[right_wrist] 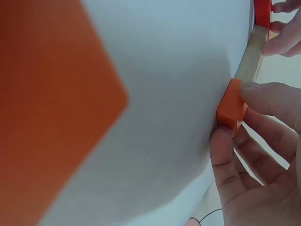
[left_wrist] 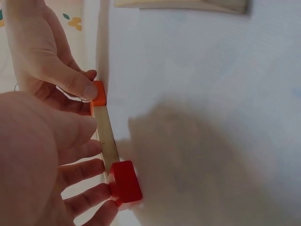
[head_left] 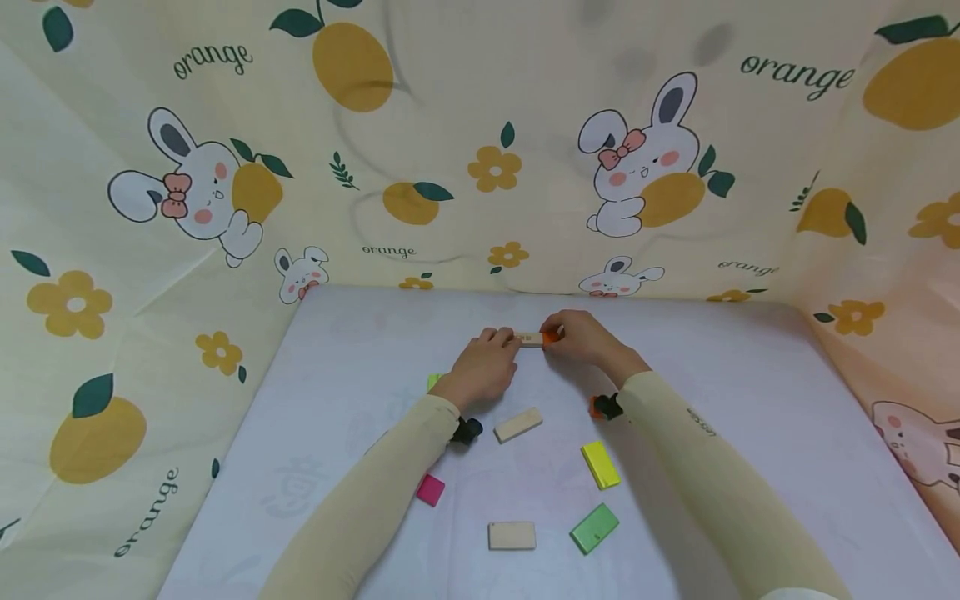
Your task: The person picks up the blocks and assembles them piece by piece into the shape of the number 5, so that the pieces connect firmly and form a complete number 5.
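Observation:
Near the back of the white table, an orange block (right_wrist: pixel 231 103), a plain wooden block (head_left: pixel 531 339) and a red block (left_wrist: pixel 126 183) line up end to end. My right hand (head_left: pixel 585 337) pinches the orange block, its thumb along the near edge and a fingertip against the outer end. At the opposite end, my left hand (head_left: pixel 483 367) has its fingers stretched along the back side of the row, fingertips at the red block, with thumb beside the wooden one. From the head view the red block is hidden by my left hand.
Loose blocks lie nearer: a wooden one (head_left: pixel 518 425), another wooden one (head_left: pixel 512 536), yellow (head_left: pixel 601 465), green (head_left: pixel 595 528) and pink (head_left: pixel 431 490). A lime block (head_left: pixel 433 381) peeks out behind my left hand. Patterned cloth (head_left: pixel 450 100) rises behind the table.

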{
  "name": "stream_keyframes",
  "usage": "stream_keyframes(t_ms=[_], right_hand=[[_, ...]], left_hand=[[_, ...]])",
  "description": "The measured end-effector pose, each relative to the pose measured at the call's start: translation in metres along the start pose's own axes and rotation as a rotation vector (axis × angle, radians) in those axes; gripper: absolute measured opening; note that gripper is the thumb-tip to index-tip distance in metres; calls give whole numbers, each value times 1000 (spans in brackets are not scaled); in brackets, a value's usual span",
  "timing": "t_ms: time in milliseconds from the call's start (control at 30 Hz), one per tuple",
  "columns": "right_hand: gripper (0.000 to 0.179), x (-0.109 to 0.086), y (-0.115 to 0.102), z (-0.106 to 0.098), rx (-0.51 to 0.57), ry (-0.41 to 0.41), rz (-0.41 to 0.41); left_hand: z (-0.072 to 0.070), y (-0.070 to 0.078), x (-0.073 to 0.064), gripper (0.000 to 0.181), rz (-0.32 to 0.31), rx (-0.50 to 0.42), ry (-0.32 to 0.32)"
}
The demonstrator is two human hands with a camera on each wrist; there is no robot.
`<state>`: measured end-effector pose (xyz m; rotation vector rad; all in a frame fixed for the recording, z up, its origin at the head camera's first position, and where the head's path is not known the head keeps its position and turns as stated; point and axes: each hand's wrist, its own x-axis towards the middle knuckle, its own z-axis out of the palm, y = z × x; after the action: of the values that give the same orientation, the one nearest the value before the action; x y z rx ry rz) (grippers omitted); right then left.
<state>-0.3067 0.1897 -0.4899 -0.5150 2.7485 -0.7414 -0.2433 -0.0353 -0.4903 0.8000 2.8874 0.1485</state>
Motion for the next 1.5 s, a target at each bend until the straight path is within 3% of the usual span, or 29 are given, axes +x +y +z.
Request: stream_keyframes(t_ms=[333,767,1233,1367,1500], right_hand=[[25,0,1,-3,-12,-10,-29],[29,-1,0,-6,38,-31,-12],[35,0,5,-9,41,-17,31],[38,-3,4,-13,46,10,40],[38,-6,1,-19,59,44,26]], left_hand=[[1,1,5,53,-7,16,-16],[0,3,10,53,0,22,-5],[-5,5,16,50,-40,11,-21],[-7,1,16,51,-28,-52,13],[-16,-10,9,52,-35,-213,92]])
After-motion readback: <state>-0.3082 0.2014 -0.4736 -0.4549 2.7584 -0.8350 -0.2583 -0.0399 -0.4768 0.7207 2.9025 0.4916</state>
